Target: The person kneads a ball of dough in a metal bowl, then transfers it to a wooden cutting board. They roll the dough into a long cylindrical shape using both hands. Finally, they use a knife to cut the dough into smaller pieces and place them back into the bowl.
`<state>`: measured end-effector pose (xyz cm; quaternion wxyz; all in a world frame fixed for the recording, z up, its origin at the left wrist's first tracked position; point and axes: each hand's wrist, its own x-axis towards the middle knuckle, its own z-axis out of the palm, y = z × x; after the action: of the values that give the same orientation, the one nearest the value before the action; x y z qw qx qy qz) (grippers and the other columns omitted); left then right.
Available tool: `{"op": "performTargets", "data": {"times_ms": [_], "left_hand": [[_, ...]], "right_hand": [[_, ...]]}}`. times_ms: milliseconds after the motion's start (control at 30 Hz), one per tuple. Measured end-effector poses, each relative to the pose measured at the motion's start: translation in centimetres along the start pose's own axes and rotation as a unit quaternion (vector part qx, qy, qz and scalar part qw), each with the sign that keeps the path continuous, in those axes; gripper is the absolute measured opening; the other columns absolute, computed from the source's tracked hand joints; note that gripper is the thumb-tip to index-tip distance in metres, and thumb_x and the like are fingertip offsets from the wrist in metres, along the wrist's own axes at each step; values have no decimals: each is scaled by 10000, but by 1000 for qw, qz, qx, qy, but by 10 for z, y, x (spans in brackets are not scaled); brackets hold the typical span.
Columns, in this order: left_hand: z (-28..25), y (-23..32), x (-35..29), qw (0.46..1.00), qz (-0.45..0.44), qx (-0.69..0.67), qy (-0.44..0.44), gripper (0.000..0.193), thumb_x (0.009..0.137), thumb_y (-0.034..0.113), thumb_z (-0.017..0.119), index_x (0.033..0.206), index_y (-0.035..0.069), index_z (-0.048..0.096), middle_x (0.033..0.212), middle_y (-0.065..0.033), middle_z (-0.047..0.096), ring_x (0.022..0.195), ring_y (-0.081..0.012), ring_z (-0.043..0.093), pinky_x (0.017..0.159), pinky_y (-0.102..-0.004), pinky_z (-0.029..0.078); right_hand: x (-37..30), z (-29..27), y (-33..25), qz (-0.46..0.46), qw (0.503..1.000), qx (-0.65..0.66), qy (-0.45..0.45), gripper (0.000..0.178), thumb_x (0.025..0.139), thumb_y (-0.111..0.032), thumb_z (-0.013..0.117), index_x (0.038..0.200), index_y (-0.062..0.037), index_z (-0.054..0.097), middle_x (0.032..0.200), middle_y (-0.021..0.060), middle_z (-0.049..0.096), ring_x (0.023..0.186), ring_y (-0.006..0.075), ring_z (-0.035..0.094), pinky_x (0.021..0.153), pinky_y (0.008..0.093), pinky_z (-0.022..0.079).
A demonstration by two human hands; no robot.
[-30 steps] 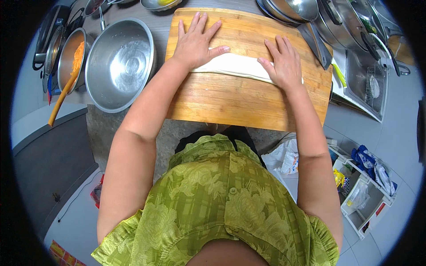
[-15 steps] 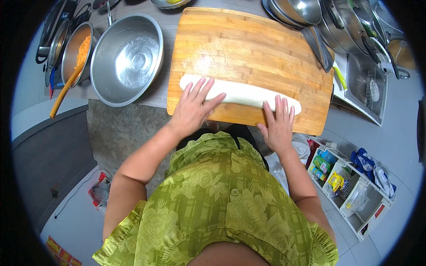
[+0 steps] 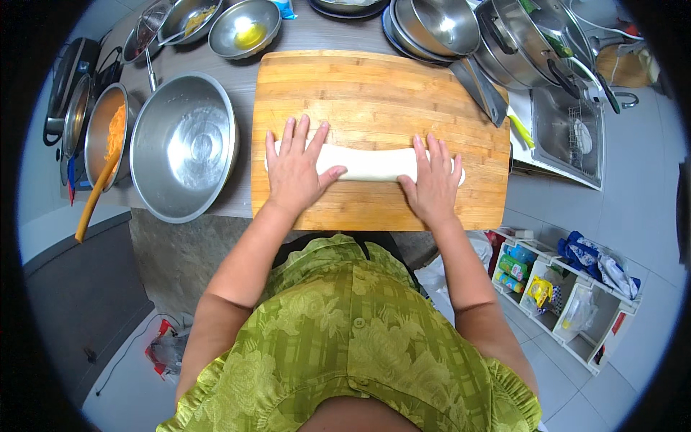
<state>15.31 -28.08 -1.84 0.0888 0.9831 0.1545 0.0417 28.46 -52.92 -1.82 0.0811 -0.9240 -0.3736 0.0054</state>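
Observation:
A long white log of dough [image 3: 371, 165] lies crosswise on a wooden cutting board [image 3: 345, 86]. Over its left end my left hand [image 3: 296, 169] rests flat, fingers spread and pointing away from me, thumb along the dough's near side. My right hand [image 3: 433, 180] presses on the right end in the same way, its fingers stretched out and a little apart. A short tip of dough shows past the right hand's fingers. Between the two hands the middle of the log is bare. Parts of both ends are hidden under the palms.
Left of the board stands a large steel bowl [image 3: 183, 147], then a pot of shredded orange food [image 3: 115, 133] with a wooden handle [image 3: 97, 194] sticking out. A cleaver [image 3: 481, 90] lies on the board's far right corner. Beyond are steel bowls [image 3: 439, 29] and a sink [image 3: 568, 133].
Both hands have pushed forward over the log, the fingers now reaching past its far side. The log lies more level across the board. My view has shifted, showing more of the far counter.

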Motion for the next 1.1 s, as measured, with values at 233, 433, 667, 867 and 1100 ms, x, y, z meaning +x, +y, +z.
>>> {"op": "performTargets", "data": {"times_ms": [233, 433, 667, 867, 1100], "left_hand": [[10, -25, 75, 997, -71, -24, 13, 847, 921, 740, 458, 1557, 182, 411, 1627, -218, 300, 1542, -367, 197, 1204, -641, 94], [-3, -7, 104, 999, -19, 36, 11, 685, 1017, 582, 399, 1568, 174, 386, 1649, -205, 250, 1557, -341, 152, 1221, -620, 58], [23, 6, 100, 1000, 0, 20, 5, 665, 1006, 507, 410, 1556, 132, 402, 1643, -173, 290, 1554, -309, 181, 1237, -586, 59], [-21, 22, 10, 990, 115, -57, -53, 631, 921, 402, 651, 1480, 151, 499, 1568, -209, 388, 1467, -427, 309, 1180, -603, 236], [-12, 27, -85, 992, 67, -73, -79, 654, 923, 470, 644, 1514, 250, 475, 1625, -209, 284, 1488, -461, 248, 1168, -633, 213]], "right_hand": [[74, 9, 41, -12, 999, -11, 34, 680, 957, -608, 515, 1467, -159, 537, 1570, 233, 382, 1476, 400, 316, 1165, 603, 246], [117, -12, 4, -18, 1000, 6, 21, 662, 998, -603, 418, 1503, -183, 501, 1615, 207, 329, 1527, 357, 242, 1211, 602, 159], [125, 25, -54, -60, 994, 57, 71, 650, 1009, -569, 420, 1521, -173, 471, 1635, 217, 282, 1540, 369, 196, 1205, 641, 104], [11, -4, -61, -119, 989, 58, -59, 786, 876, -474, 698, 1548, -190, 405, 1597, 220, 317, 1491, 438, 253, 1164, 670, 189], [-82, 16, -66, -88, 994, 37, -47, 890, 824, -553, 727, 1571, -235, 364, 1620, 202, 269, 1493, 455, 229, 1136, 720, 174]]}}
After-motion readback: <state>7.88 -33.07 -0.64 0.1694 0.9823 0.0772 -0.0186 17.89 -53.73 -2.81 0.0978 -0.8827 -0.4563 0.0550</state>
